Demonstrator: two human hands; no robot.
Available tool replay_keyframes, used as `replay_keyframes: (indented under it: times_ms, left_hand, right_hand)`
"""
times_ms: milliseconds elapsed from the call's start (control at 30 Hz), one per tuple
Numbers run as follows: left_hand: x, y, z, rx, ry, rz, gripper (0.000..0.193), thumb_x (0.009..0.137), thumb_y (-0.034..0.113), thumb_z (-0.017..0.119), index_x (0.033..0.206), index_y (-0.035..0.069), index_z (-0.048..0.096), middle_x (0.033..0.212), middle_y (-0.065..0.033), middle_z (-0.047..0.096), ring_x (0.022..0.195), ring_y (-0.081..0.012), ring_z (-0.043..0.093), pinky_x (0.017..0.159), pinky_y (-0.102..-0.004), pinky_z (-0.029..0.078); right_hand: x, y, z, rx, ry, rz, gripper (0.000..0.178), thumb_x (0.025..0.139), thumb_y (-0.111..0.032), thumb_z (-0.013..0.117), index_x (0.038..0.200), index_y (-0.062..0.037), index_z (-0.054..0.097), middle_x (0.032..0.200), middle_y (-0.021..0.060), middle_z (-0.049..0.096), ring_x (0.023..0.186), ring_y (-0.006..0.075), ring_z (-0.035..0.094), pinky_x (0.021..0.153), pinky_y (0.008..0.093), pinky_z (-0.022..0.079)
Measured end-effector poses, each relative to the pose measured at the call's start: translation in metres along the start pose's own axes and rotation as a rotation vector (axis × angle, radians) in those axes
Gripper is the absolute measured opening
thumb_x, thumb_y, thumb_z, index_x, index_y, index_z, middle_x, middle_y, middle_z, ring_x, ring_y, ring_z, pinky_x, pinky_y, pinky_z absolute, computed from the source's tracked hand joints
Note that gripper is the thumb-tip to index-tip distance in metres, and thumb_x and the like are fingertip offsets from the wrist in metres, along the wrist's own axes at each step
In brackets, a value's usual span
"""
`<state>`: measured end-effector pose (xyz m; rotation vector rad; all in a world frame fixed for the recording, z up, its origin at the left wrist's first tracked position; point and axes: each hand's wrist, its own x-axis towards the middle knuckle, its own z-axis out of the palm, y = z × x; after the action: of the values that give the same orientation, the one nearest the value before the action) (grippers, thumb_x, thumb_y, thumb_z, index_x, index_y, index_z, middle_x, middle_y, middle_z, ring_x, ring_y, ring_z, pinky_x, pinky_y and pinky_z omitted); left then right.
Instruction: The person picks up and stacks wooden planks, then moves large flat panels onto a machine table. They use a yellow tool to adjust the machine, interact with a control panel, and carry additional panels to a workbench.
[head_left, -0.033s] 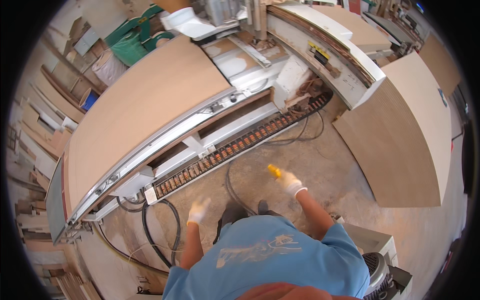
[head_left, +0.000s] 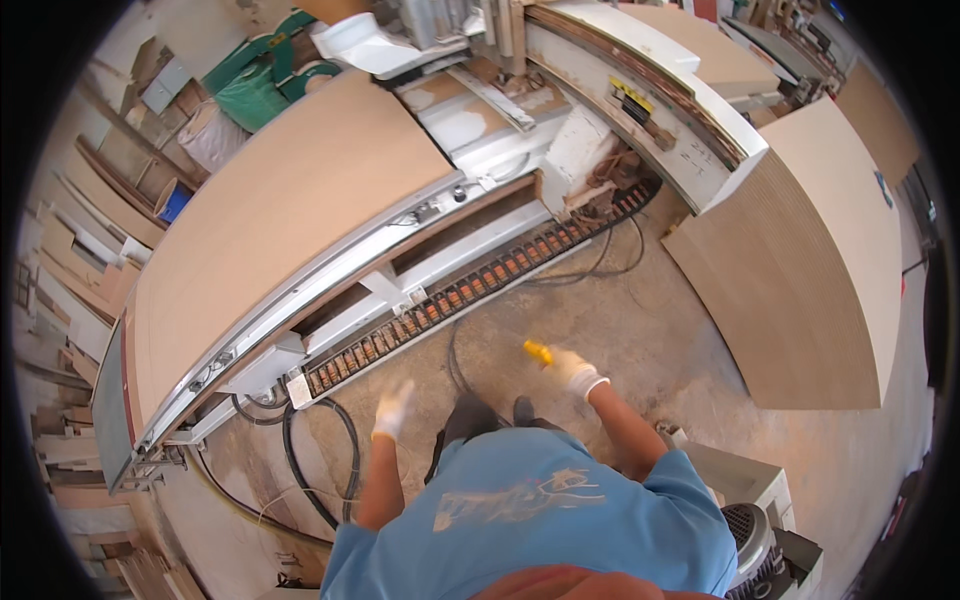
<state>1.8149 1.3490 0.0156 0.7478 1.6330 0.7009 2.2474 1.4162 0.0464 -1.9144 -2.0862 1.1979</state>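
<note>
My right hand (head_left: 570, 370), in a whitish glove, is closed round a small yellow tool (head_left: 537, 351). One yellow end sticks out to the left of the fingers; its exact kind cannot be made out. My left hand (head_left: 393, 408), gloved in the same way, hangs over the floor with its fingers stretched out, slightly blurred and holding nothing. Beyond both hands runs a long machine bed with a brown board (head_left: 290, 190) lying on it. Along the bed's near side lies a black cable chain (head_left: 470, 291) with orange lines inside.
Stacked boards (head_left: 775, 280) stand at the right. A white machine beam (head_left: 680, 140) crosses at the far right. Black hoses (head_left: 290, 450) loop over the floor at the left. A grey motor (head_left: 750, 545) sits close behind me at the right.
My right hand and the yellow tool have shifted slightly left, and the tool's tip points more to the left. My left hand has changed its angle a little.
</note>
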Motion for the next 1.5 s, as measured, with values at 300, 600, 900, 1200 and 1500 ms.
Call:
replay_keyframes:
  times_ms: [300, 600, 900, 1200, 1500]
  left_hand:
    - [0.175, 0.118, 0.14, -0.565, -0.393, -0.076, 0.059, 0.101, 0.05, 0.061, 0.133, 0.001, 0.062, 0.137, -0.0177, 0.064, 0.123, -0.0354, 0.062, 0.099, -0.0516, 0.051]
    - [0.248, 0.172, 0.299, -0.458, -0.377, -0.025, 0.045, 0.101, 0.044, 0.065, 0.123, 0.005, 0.067, 0.116, -0.0103, 0.071, 0.1, -0.0264, 0.069, 0.079, -0.043, 0.058]
    - [0.303, 0.18, 0.386, 0.003, -0.364, -0.184, 0.034, 0.102, 0.041, 0.049, 0.076, 0.019, 0.053, 0.063, 0.0034, 0.044, 0.053, -0.0185, 0.051, 0.046, -0.0328, 0.037]
    - [0.177, 0.116, 0.511, 1.162, -0.298, 0.126, 0.051, 0.1, 0.047, 0.053, 0.113, 0.003, 0.076, 0.112, -0.0244, 0.072, 0.106, -0.0394, 0.068, 0.09, -0.0457, 0.051]
    - [0.109, 0.173, 0.611, 0.648, -0.203, -0.067, 0.036, 0.096, 0.033, 0.064, 0.111, 0.002, 0.073, 0.094, -0.0104, 0.072, 0.078, -0.0227, 0.067, 0.066, -0.0356, 0.052]
  right_hand:
    - [-0.034, 0.029, -0.051, 0.126, -0.116, 0.043, 0.033, 0.097, -0.029, 0.065, 0.118, -0.0051, 0.062, 0.11, 0.0279, 0.07, 0.106, 0.0463, 0.067, 0.089, 0.0507, 0.052]
    - [0.02, 0.122, -0.155, 0.03, -0.249, 0.129, 0.038, 0.097, -0.034, 0.064, 0.123, -0.0062, 0.062, 0.114, 0.0263, 0.071, 0.109, 0.0459, 0.065, 0.093, 0.0535, 0.051]
    - [-0.047, 0.309, -0.239, 0.26, -0.337, 0.534, 0.039, 0.092, -0.03, 0.063, 0.127, -0.0121, 0.067, 0.099, 0.0113, 0.073, 0.075, 0.0266, 0.07, 0.06, 0.0453, 0.056]
    - [-0.058, 0.691, -0.24, 0.275, -0.669, 0.901, 0.025, 0.089, -0.03, 0.071, 0.099, -0.0074, 0.077, 0.084, 0.0133, 0.076, 0.07, 0.0222, 0.071, 0.067, 0.043, 0.057]
    - [-0.033, 0.739, -0.261, -0.133, -0.136, 0.533, 0.029, 0.088, -0.015, 0.069, 0.115, -0.0052, 0.072, 0.113, 0.02, 0.075, 0.104, 0.0364, 0.073, 0.086, 0.0474, 0.058]
